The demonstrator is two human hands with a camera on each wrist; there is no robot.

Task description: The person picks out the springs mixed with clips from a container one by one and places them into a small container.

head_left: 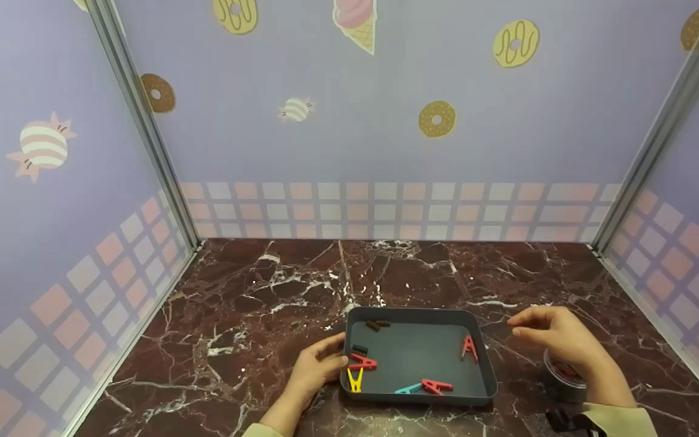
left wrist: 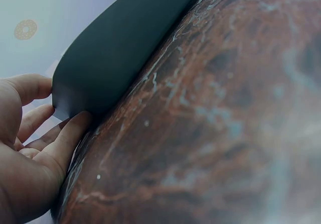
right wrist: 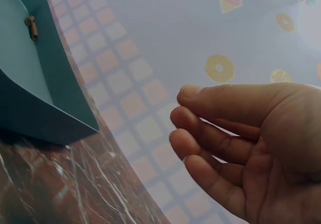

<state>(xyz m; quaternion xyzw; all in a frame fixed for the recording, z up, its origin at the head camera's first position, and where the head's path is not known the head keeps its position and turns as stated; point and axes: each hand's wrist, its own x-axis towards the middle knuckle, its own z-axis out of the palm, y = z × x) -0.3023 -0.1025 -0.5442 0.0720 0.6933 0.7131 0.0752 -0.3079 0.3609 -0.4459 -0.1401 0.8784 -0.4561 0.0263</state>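
A dark grey rectangular tray (head_left: pixel 419 355) lies on the table in the head view. At its left side, my left hand (head_left: pixel 319 367) touches the outer wall with fingertips and thumb. In the left wrist view, these fingers (left wrist: pixel 37 86) meet the tray's wall (left wrist: pixel 110 53) near a corner. My right hand (head_left: pixel 559 337) hovers right of the tray, loosely bent and holding nothing. Inside the tray lie red clips (head_left: pixel 469 349), a yellow clip (head_left: pixel 355 380), a blue clip (head_left: pixel 409 388), small brown ridged pieces (head_left: pixel 378 325) and a small black piece (head_left: pixel 360 350).
A round clear-rimmed container (head_left: pixel 562 376) with reddish contents stands under the right forearm, partly hidden. The table (head_left: pixel 264 340) has a dark red marbled top. Patterned panels (head_left: pixel 386 152) enclose it at the back and both sides.
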